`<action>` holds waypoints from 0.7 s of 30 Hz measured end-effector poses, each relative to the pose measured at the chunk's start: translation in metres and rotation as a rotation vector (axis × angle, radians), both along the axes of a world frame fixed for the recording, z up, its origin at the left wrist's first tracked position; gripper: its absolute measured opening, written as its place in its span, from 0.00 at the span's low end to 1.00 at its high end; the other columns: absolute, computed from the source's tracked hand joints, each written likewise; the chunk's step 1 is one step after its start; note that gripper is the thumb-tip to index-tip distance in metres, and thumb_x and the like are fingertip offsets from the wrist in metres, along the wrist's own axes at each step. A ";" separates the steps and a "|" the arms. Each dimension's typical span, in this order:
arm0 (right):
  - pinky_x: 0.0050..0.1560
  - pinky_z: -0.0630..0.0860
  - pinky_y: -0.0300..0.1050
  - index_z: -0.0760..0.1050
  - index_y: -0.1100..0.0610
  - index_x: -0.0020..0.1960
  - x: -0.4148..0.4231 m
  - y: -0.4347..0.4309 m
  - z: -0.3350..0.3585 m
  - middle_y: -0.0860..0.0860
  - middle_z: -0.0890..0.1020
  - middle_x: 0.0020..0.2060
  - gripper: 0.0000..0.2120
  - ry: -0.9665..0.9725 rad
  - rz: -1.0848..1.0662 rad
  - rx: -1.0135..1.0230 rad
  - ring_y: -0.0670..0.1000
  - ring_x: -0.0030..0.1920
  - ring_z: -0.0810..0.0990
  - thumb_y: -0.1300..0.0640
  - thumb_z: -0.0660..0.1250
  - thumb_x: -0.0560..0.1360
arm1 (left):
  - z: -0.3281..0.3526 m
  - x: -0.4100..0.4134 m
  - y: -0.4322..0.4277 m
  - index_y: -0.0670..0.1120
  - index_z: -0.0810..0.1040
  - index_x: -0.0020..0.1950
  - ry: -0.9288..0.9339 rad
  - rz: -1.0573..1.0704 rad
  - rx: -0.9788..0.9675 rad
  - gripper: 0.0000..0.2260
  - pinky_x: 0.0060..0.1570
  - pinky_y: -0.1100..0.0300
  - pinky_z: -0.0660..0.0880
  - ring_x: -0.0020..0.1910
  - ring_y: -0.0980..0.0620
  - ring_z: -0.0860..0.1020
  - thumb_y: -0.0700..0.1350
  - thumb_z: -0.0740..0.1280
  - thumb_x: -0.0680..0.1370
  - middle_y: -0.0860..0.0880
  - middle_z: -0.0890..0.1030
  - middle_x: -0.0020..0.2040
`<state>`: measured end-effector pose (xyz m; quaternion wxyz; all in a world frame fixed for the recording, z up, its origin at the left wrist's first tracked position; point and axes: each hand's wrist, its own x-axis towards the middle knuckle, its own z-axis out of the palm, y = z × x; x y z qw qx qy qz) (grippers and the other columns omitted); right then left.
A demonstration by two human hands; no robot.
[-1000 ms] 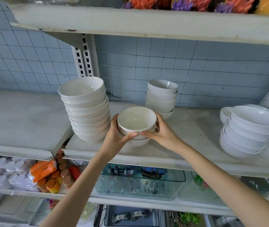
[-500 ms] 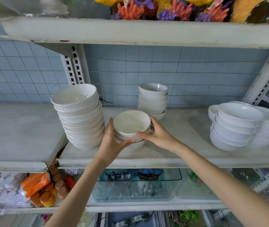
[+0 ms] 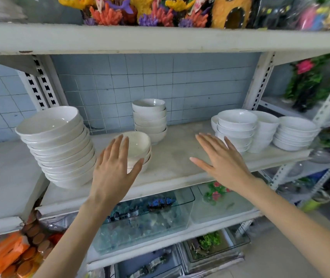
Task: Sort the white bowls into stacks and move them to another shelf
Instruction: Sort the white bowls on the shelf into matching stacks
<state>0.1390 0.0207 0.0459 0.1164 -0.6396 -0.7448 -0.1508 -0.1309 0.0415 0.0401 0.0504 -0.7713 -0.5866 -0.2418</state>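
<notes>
Both released: your left hand (image 3: 113, 173) fronts the small bowl stack (image 3: 139, 144); wide bowl stacks (image 3: 238, 127) right of it favour your right hand (image 3: 222, 163).

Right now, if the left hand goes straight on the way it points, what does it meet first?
Most likely the short stack of bowls. The left hand is open, points straight at the stack and overlaps its near side in the head view. Depth is unclear, so it may already be touching.
</notes>
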 end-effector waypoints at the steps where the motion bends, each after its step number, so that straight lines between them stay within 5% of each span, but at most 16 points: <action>1: 0.70 0.60 0.55 0.61 0.57 0.74 0.009 -0.005 -0.001 0.53 0.67 0.71 0.38 -0.030 -0.040 -0.019 0.53 0.71 0.66 0.34 0.40 0.76 | 0.001 0.004 -0.002 0.40 0.63 0.74 0.028 -0.005 0.004 0.34 0.68 0.45 0.63 0.72 0.42 0.66 0.64 0.48 0.78 0.42 0.67 0.73; 9: 0.64 0.67 0.62 0.70 0.59 0.68 0.079 -0.037 0.007 0.55 0.74 0.67 0.37 -0.086 -0.174 -0.002 0.56 0.66 0.73 0.35 0.39 0.78 | 0.007 0.040 -0.013 0.40 0.71 0.69 0.184 0.002 -0.028 0.33 0.64 0.40 0.67 0.66 0.38 0.72 0.62 0.49 0.77 0.40 0.74 0.67; 21: 0.73 0.51 0.56 0.53 0.52 0.76 0.243 -0.036 0.035 0.49 0.55 0.76 0.42 0.038 -0.191 0.047 0.51 0.75 0.54 0.29 0.34 0.71 | 0.034 0.141 -0.008 0.42 0.64 0.74 0.015 0.046 0.009 0.30 0.68 0.44 0.63 0.71 0.41 0.66 0.61 0.55 0.78 0.42 0.68 0.72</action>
